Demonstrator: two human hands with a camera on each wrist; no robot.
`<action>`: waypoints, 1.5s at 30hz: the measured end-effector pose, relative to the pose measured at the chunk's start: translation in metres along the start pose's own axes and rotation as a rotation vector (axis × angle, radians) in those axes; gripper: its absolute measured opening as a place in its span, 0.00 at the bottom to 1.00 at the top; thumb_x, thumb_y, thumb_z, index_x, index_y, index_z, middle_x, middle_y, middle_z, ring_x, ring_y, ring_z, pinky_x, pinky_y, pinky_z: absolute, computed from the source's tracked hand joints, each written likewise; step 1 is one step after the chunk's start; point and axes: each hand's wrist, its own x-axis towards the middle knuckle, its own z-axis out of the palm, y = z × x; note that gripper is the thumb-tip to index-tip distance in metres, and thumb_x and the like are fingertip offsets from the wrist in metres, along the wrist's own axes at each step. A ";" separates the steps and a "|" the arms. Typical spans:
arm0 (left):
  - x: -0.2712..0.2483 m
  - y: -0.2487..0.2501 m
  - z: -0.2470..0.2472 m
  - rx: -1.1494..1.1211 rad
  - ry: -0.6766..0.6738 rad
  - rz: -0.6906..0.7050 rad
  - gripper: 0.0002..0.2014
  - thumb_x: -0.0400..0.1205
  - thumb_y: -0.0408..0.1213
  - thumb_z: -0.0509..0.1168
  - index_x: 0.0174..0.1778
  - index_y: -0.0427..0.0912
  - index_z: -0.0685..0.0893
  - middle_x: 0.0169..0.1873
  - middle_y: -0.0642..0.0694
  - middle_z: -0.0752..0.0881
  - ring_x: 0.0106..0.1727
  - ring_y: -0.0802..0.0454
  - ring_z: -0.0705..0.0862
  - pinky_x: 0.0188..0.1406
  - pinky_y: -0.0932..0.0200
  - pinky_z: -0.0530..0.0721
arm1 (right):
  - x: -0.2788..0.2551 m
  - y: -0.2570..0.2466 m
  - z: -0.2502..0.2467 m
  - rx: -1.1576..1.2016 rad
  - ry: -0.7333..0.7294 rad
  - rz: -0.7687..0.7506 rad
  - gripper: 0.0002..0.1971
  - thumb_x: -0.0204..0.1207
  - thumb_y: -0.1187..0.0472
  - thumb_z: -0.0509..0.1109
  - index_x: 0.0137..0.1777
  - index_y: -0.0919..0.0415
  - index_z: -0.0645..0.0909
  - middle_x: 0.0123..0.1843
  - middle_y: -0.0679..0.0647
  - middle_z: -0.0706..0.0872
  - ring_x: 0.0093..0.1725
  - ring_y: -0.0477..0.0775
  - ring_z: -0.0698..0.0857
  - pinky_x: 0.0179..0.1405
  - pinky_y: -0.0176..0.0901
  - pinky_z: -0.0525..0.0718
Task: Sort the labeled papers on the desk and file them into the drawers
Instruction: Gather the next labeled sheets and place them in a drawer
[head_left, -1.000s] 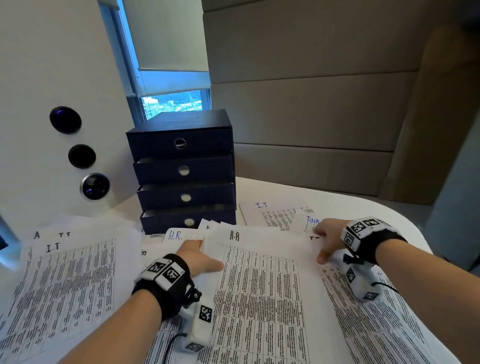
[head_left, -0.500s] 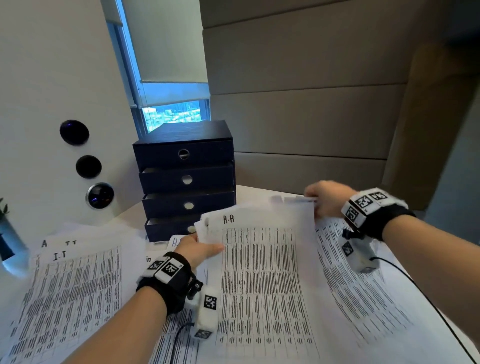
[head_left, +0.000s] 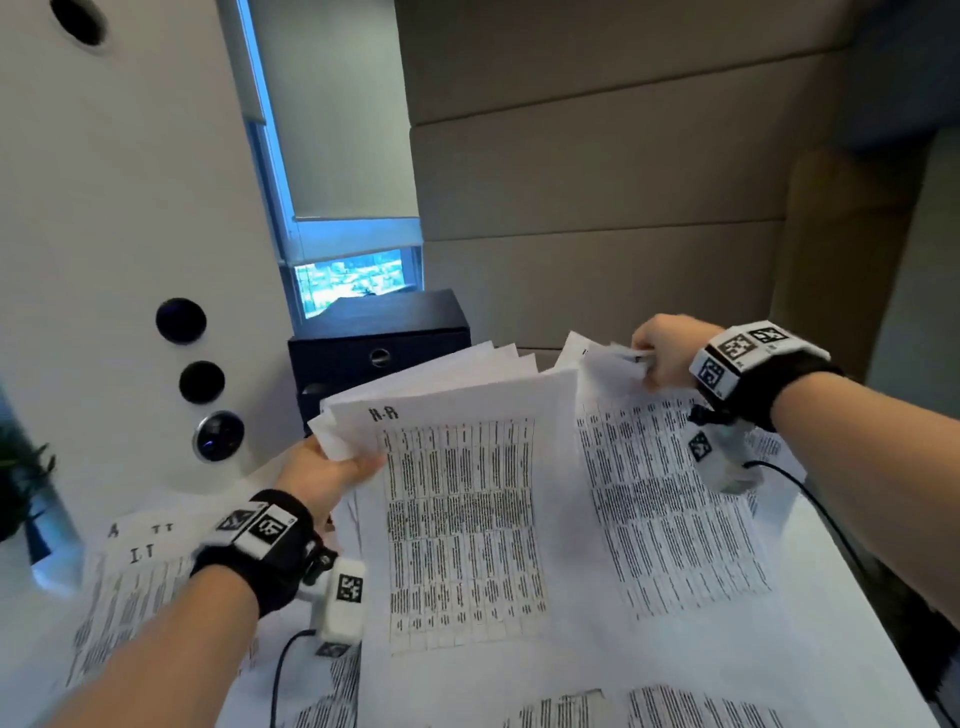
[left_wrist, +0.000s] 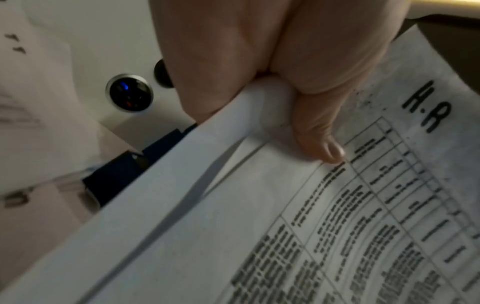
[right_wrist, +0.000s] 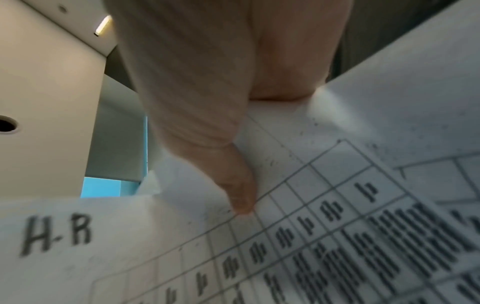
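We have the desk (head_left: 810, 613) spread with printed sheets — the I.T papers (head_left: 130, 587) lie flat at our left. Behind them stands the dark drawer unit (head_left: 379, 338), its front partly hidden. Lifted above the desk is the H.R stack (head_left: 467, 519), fanned at its top edge. Our left hand (head_left: 324, 475) pinches its upper left corner, thumb on top. Our right hand (head_left: 667, 351) is curled tight on the stack's upper right edge — thumb pressed to the table grid.
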 end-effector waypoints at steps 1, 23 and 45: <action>-0.001 0.005 -0.005 0.018 0.006 0.018 0.15 0.70 0.35 0.79 0.51 0.46 0.86 0.51 0.44 0.90 0.55 0.42 0.87 0.65 0.39 0.80 | 0.002 -0.004 -0.006 -0.006 0.037 0.030 0.05 0.70 0.64 0.70 0.37 0.54 0.78 0.40 0.53 0.87 0.40 0.58 0.86 0.39 0.46 0.84; -0.016 0.094 -0.008 -0.122 0.035 0.404 0.13 0.69 0.21 0.76 0.44 0.41 0.87 0.31 0.58 0.91 0.32 0.68 0.88 0.36 0.71 0.86 | -0.045 -0.156 -0.133 0.154 0.207 -0.438 0.13 0.67 0.59 0.77 0.49 0.57 0.80 0.45 0.54 0.87 0.45 0.58 0.86 0.45 0.53 0.87; -0.019 0.095 -0.036 -0.180 0.310 0.406 0.18 0.71 0.34 0.78 0.55 0.42 0.84 0.49 0.46 0.91 0.51 0.50 0.90 0.60 0.41 0.86 | -0.029 -0.127 0.041 1.340 0.124 -0.318 0.27 0.64 0.57 0.83 0.63 0.63 0.83 0.56 0.54 0.90 0.56 0.48 0.89 0.57 0.42 0.85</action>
